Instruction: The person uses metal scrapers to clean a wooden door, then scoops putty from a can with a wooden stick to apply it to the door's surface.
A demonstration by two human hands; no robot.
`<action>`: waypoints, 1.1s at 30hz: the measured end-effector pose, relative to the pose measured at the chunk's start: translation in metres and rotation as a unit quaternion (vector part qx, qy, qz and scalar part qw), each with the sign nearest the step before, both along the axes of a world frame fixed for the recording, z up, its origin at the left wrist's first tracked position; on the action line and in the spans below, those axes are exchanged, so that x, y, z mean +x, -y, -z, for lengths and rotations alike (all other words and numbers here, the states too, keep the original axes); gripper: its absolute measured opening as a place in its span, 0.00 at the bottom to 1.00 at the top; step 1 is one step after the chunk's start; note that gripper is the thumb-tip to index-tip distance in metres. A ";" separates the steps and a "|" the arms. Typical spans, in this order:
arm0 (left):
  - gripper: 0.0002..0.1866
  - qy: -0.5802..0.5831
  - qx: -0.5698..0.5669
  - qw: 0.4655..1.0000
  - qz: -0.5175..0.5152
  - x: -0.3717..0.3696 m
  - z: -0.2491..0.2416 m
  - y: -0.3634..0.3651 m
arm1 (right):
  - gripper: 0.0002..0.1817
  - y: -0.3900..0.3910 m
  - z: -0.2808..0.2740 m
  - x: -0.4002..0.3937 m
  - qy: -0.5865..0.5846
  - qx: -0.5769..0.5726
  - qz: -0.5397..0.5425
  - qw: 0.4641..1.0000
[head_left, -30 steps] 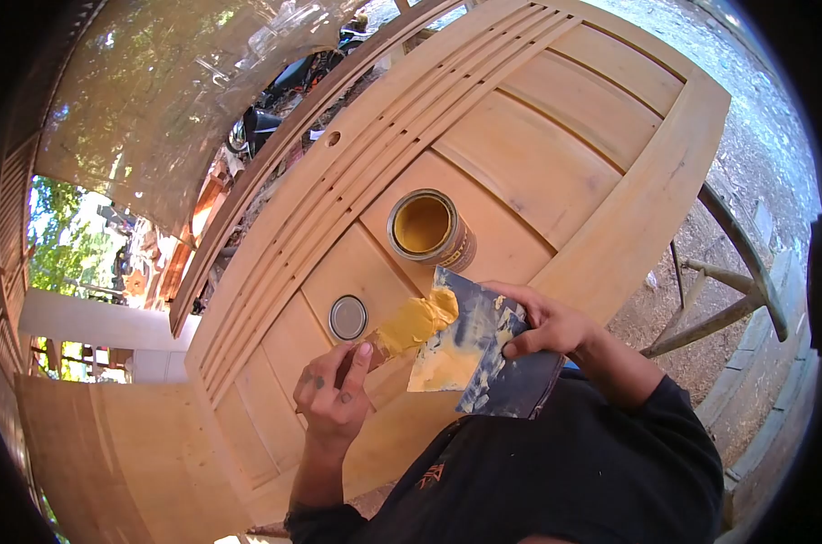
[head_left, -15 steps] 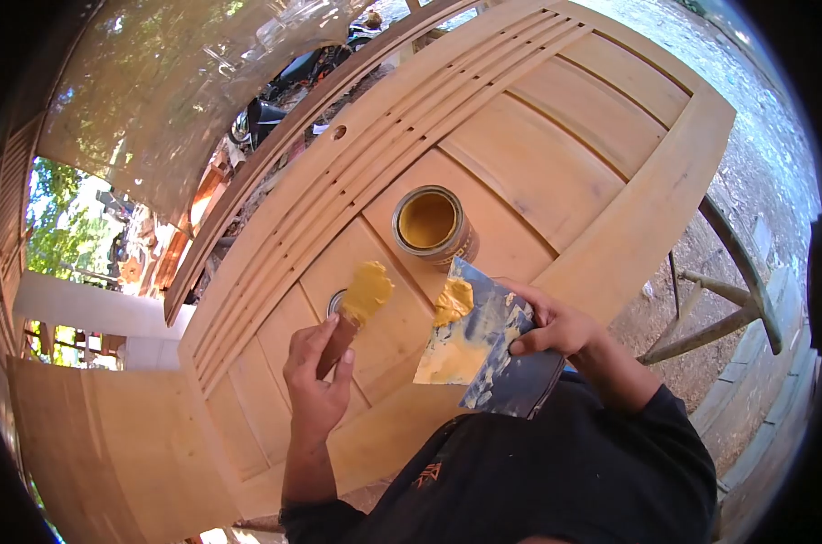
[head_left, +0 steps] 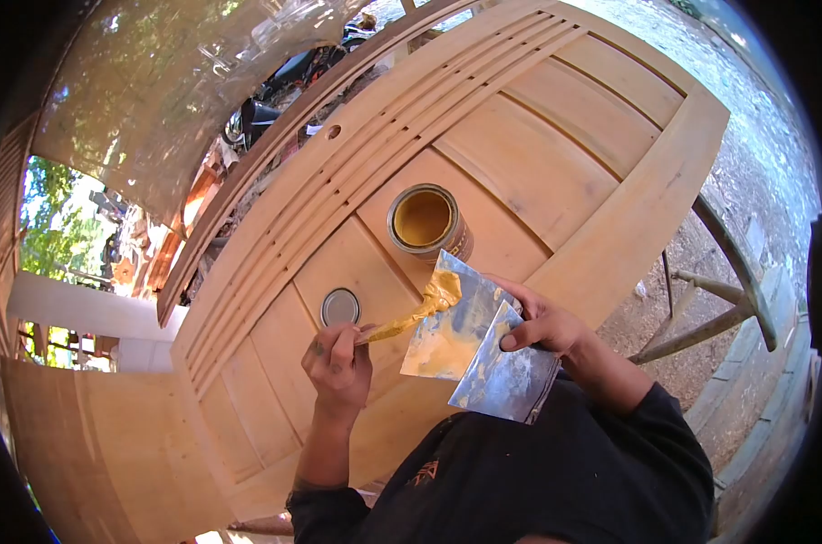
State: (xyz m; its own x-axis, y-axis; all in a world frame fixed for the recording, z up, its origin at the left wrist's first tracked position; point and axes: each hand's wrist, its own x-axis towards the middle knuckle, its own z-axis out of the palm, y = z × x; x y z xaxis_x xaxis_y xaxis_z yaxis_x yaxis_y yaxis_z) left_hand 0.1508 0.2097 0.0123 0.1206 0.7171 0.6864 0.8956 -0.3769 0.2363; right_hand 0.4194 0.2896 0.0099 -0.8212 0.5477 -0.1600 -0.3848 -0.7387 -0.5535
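My left hand (head_left: 338,363) is closed around the end of a flat stick (head_left: 393,328) coated in thick yellow putty. The stick's far end meets a yellow putty lump (head_left: 443,290) on a thin metal plate (head_left: 447,335). Gripped by my right hand (head_left: 547,325) are this smeared plate and a second metal plate (head_left: 502,372), which overlaps it, my thumb on top. Just beyond the plates stands an open can (head_left: 424,218) with yellow-brown contents. A round metal lid (head_left: 341,307) lies near my left fingers.
Beneath everything is a large wooden panelled door (head_left: 529,163) with slots along one side. A wooden trestle leg (head_left: 733,263) shows at the right. On the left are a plywood sheet (head_left: 103,435) and a long dark wooden beam (head_left: 248,190). A motorcycle (head_left: 257,122) is behind.
My left hand has turned the stick from raised to nearly level and brought its coated end onto the putty on the plate. The lid is now uncovered. The plates have shifted slightly left.
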 end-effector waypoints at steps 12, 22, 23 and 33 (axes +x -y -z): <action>0.22 -0.151 -0.053 0.987 0.004 -0.019 -0.018 0.012 | 0.41 0.002 -0.002 0.005 0.033 0.105 0.016 0.994; 0.16 0.321 -0.298 0.899 0.026 -0.016 -0.030 0.011 | 0.44 -0.001 0.003 0.003 0.019 0.092 -0.004 0.996; 0.17 0.382 -0.295 0.875 0.041 -0.010 -0.031 0.011 | 0.45 -0.002 0.002 0.002 0.020 0.076 -0.009 0.997; 0.17 0.352 -0.251 0.893 0.124 -0.001 -0.013 -0.002 | 0.46 -0.001 -0.006 0.004 -0.026 0.040 -0.049 0.998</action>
